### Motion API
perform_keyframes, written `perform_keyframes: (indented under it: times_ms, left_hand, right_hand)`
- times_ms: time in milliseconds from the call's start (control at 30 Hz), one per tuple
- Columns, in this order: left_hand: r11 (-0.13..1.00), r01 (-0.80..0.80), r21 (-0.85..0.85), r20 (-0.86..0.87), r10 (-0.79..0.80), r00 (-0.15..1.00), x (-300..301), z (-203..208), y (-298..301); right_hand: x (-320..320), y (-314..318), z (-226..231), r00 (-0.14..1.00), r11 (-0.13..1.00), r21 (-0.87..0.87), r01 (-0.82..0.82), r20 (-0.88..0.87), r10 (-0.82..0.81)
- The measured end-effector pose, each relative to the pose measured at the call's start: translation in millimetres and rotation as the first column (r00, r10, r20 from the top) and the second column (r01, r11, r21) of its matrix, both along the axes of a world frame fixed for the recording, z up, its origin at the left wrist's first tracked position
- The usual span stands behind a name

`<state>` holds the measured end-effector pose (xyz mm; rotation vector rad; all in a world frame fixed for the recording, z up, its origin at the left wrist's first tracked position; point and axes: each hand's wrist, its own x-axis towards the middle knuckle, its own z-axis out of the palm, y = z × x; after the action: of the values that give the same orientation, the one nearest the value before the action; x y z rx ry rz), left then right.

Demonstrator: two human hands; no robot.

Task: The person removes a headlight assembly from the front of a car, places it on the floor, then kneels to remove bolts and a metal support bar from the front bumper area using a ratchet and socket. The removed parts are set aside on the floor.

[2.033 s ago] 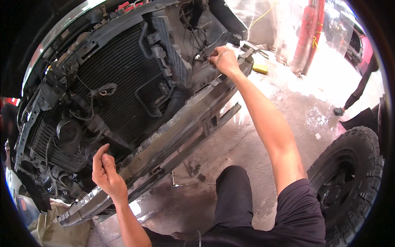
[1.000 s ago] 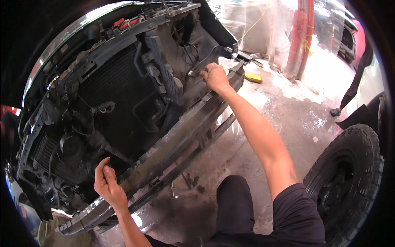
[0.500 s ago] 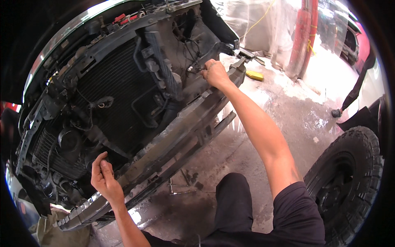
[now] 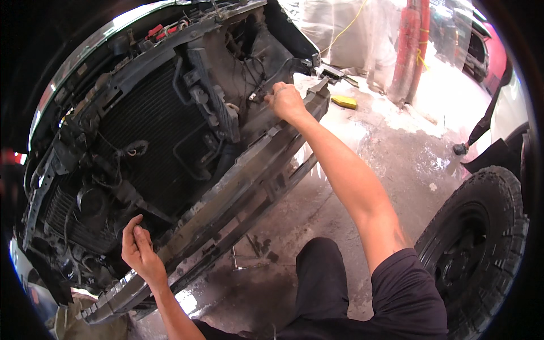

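The front end of a vehicle is stripped down, baring its dark finned radiator (image 4: 136,107) and a long metal bumper beam (image 4: 226,181). My right hand (image 4: 288,103) reaches over the beam's right end, fingers curled in a pinch; what they hold, if anything, is hidden. Just left of those fingertips is a small pale-tipped connector (image 4: 253,97), near dark wires (image 4: 249,71). Over the beam's left part, my left hand (image 4: 141,252) is raised with loosely bent fingers, the index finger stretched out, and nothing visible in it.
A yellow block-like object (image 4: 344,102) lies on the concrete floor (image 4: 368,136) past the beam's right end. Red posts (image 4: 409,54) stand beyond it. At right is a large knobbly tire (image 4: 470,243). A thin metal tool (image 4: 249,266) lies below the beam.
The view has shifted slightly, so the vehicle sits a little further left. My right hand stays by the connector, fingers still curled. My left hand remains raised over the beam.
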<state>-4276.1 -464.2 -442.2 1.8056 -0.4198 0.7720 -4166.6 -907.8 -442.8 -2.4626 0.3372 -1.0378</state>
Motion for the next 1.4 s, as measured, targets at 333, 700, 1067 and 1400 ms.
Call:
perform_keyframes:
  times_ms: [333,700,1067,1400]
  left_hand:
    - [1.000,-0.014,0.001,-0.006,0.014,1.000,-1.1,0.2,-1.1]
    - [1.000,0.002,-0.022,-0.013,-0.002,1.000,-0.2,0.4,-0.2]
    - [0.966,0.066,-0.250,-0.008,-0.070,0.998,-7.0,4.3,-3.5]
    - [0.801,0.008,-0.598,-0.759,-0.570,0.314,-109.6,-155.1,-25.0]
  right_hand:
    - [8.9,-5.2,-5.2,0.992,0.998,-0.038,-0.047,-0.117,0.042]
    - [16.7,-6.7,-14.0,1.000,0.998,-0.061,-0.026,-0.002,0.026]
    - [17.8,-9.0,-15.0,1.000,0.999,-0.045,-0.019,0.004,0.020]
    - [17.9,-22.1,-9.4,0.996,0.996,-0.078,-0.053,-0.074,0.048]
